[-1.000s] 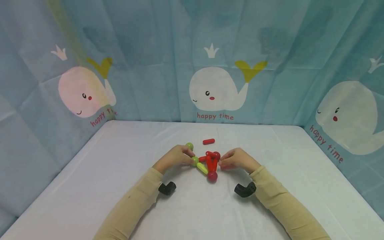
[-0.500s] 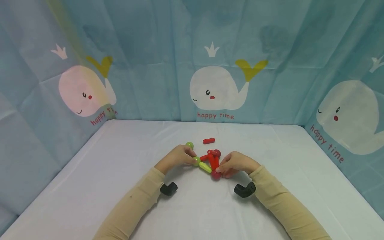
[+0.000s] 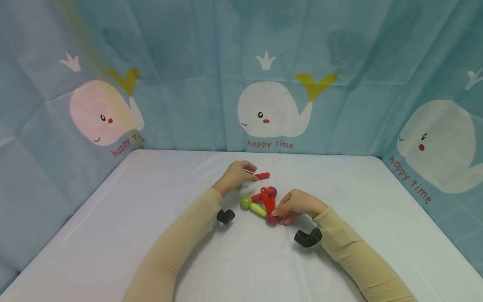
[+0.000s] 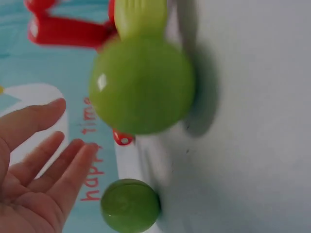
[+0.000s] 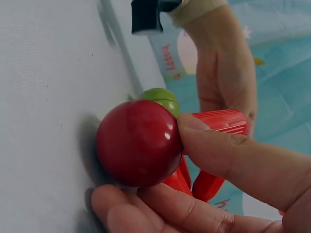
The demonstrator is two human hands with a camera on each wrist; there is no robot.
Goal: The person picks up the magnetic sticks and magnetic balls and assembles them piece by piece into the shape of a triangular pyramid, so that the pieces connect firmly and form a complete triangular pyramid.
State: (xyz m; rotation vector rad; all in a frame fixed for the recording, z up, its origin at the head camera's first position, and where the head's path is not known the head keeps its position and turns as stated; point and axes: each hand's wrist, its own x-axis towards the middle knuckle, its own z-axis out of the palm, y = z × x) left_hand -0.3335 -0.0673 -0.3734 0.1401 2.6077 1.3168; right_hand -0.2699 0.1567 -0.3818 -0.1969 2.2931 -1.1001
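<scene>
My right hand (image 3: 299, 203) pinches a dark red ball (image 5: 138, 143) between thumb and fingers. That ball is the near corner of a toy frame of balls and rods on the table. Red rods (image 3: 268, 203) and a second dark red ball (image 3: 271, 191) form its far part. A yellow-green rod (image 3: 258, 209) leads to a green ball (image 3: 246, 202) at its left corner. My left hand (image 3: 237, 174) is beside a loose red rod (image 3: 263, 175) behind the frame, fingers apart and holding nothing. A loose green ball (image 4: 130, 206) shows below in the left wrist view; the left hand hides it in the head view.
A white cloth covers the table (image 3: 339, 180). Black curved pieces (image 3: 308, 238) are worn at both wrists. Behind the table's far edge hangs a blue curtain (image 3: 188, 105) printed with whales.
My left hand has let go of the frame's green ball and moved back and right to the loose red rod. My right hand has moved from the frame's right side onto the near red ball.
</scene>
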